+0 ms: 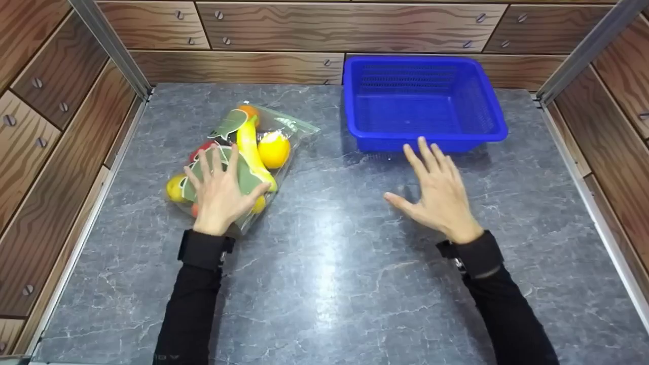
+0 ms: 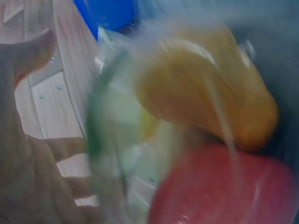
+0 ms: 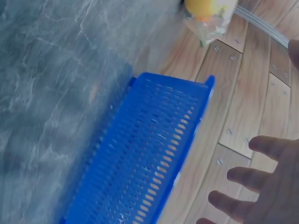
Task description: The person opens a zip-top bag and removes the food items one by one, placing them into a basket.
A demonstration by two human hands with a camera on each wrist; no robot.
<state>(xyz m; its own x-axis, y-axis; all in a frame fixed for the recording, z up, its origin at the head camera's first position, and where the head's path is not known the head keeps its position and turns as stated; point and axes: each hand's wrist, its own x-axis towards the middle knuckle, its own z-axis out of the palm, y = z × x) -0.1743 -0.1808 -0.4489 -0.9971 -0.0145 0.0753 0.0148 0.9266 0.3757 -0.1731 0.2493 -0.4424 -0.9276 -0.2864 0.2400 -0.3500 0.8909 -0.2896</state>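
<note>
A clear zip bag (image 1: 299,124) of fruit lies on the left of the grey table, with a yellow banana (image 1: 249,147), an orange (image 1: 274,150) and several other fruits inside. Over the bag's lower part is my left hand (image 1: 220,195), fingers spread and straight. In the left wrist view, its fingers overlap the plastic near a red fruit (image 2: 224,186) and an orange-yellow one (image 2: 210,88). My right hand (image 1: 440,195) hovers with spread fingers before the front wall of a blue plastic basket (image 1: 431,137), holding nothing.
The basket stands at the back right, against the wood-patterned back wall (image 1: 274,66). Similar panels (image 1: 61,167) rise on the left and right sides, with metal strips along the table (image 1: 324,243) edges. Black sleeves and wrist bands cover both forearms.
</note>
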